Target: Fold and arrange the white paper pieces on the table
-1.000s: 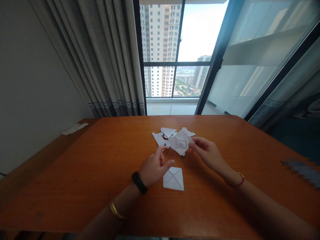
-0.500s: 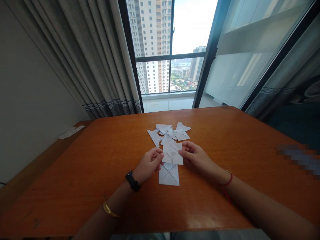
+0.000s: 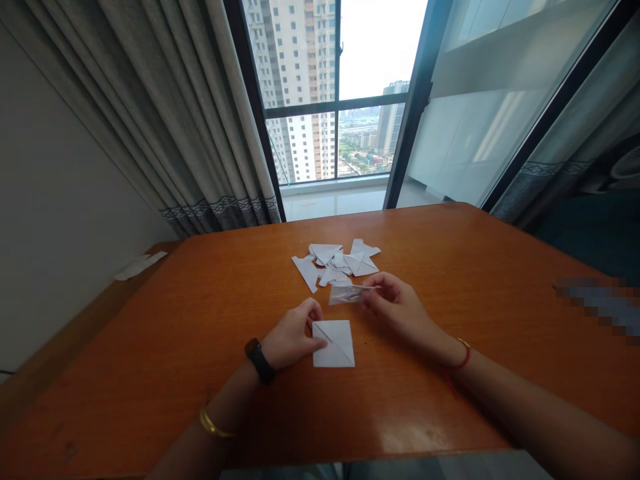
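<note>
A creased white paper square lies flat on the orange wooden table. My left hand rests at its left edge, fingers curled, thumb touching the paper. My right hand pinches a small folded white paper piece, held edge-on just above the table beyond the square. Behind it lies a pile of folded white paper pieces.
A white paper slip lies on the lower side ledge at the left. Grey curtains and a glass balcony door stand behind the table. A blurred patch sits at the table's right edge.
My left hand let go of the folded piece and dropped to the flat square. My right hand kept the piece and turned it edge-on. The view tilted down a little.
</note>
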A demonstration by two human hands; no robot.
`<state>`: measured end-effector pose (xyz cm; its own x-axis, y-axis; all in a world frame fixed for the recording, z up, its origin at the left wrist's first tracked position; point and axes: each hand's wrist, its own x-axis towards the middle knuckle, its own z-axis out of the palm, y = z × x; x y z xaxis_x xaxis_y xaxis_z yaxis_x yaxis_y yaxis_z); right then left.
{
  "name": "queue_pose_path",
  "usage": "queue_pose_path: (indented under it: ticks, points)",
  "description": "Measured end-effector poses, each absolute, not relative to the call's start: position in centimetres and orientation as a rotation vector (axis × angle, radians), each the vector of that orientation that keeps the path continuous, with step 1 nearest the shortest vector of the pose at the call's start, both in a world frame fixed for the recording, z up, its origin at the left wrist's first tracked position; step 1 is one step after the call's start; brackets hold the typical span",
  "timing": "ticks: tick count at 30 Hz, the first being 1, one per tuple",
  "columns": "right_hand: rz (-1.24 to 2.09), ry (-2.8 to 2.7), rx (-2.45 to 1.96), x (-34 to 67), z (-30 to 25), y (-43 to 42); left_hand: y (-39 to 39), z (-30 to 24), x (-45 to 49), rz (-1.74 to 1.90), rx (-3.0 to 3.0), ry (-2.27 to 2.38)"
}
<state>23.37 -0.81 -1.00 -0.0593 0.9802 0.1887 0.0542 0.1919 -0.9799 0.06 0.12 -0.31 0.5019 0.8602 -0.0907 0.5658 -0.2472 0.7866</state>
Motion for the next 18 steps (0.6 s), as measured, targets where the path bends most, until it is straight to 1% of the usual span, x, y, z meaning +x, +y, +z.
queue_pose_path:
  ticks: [2,5,8,12,18]
  points:
    - [0.931,-1.479,-0.984,23.3,-1.1,-1.2,0.4,-0.5,0.2,0.615,1.723,1.108]
    - [0.627,-1.691,-0.853,23.2,-1.0,-2.1,0.6,-0.5,0.2,0.826,1.326,1.035]
    - [0.387,-1.893,-0.729,22.9,-0.8,-3.0,0.6,-0.3,0.3,0.885,1.010,0.963]
    - [0.295,-2.031,-0.612,22.4,-0.9,-3.6,0.2,-0.3,0.8,0.855,0.817,0.873]
    - [0.267,-2.062,-0.774,22.2,-1.6,-3.0,-0.4,-0.1,1.3,0.811,0.734,0.797]
